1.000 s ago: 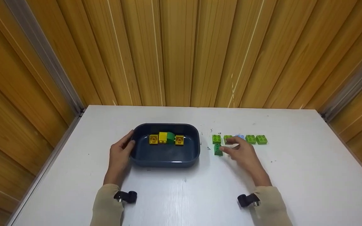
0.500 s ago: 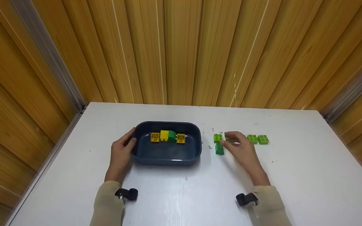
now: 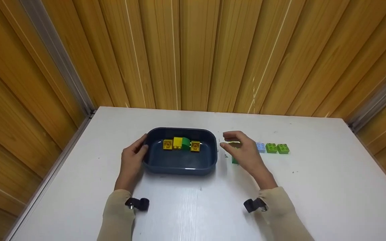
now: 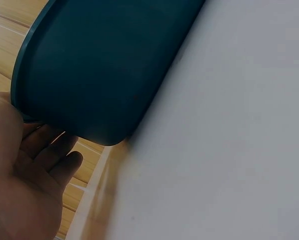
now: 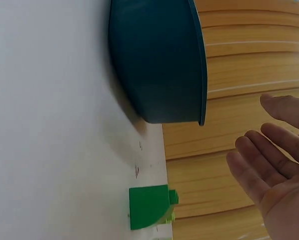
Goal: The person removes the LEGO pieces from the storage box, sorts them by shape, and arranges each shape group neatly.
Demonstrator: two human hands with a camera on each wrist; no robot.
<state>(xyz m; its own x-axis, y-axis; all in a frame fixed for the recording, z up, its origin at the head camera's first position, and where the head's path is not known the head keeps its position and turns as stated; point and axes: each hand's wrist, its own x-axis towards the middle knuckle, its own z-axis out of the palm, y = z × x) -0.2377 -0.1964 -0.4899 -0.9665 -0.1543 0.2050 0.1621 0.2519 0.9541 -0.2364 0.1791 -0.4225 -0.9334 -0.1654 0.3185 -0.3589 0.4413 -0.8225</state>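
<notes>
My left hand (image 3: 133, 162) holds the left end of a dark blue plastic tray (image 3: 179, 170), thumb at the rim and fingers along the outer wall. Inside the tray lie two yellow bricks (image 3: 168, 144) with undersides up, plus a joined yellow block (image 3: 178, 142) and rounded green block (image 3: 186, 144). Just right of the tray hovers my right hand (image 3: 245, 152), fingers loosely bent and nothing between them. In the right wrist view its palm (image 5: 284, 185) is bare. Beneath it sits a curved green block (image 5: 148, 206); a light green brick (image 3: 236, 144) shows partly behind the fingers.
A pale blue brick (image 3: 261, 147) and two light green bricks (image 3: 271, 148) stand in a row to the right of my right hand. Small dark specks mark the white table (image 3: 193, 207). A wood-patterned wall (image 3: 193, 57) rises behind the table.
My right hand has moved left from the brick row toward the tray, uncovering the pale blue brick and covering part of the left bricks. The left hand stays on the tray.
</notes>
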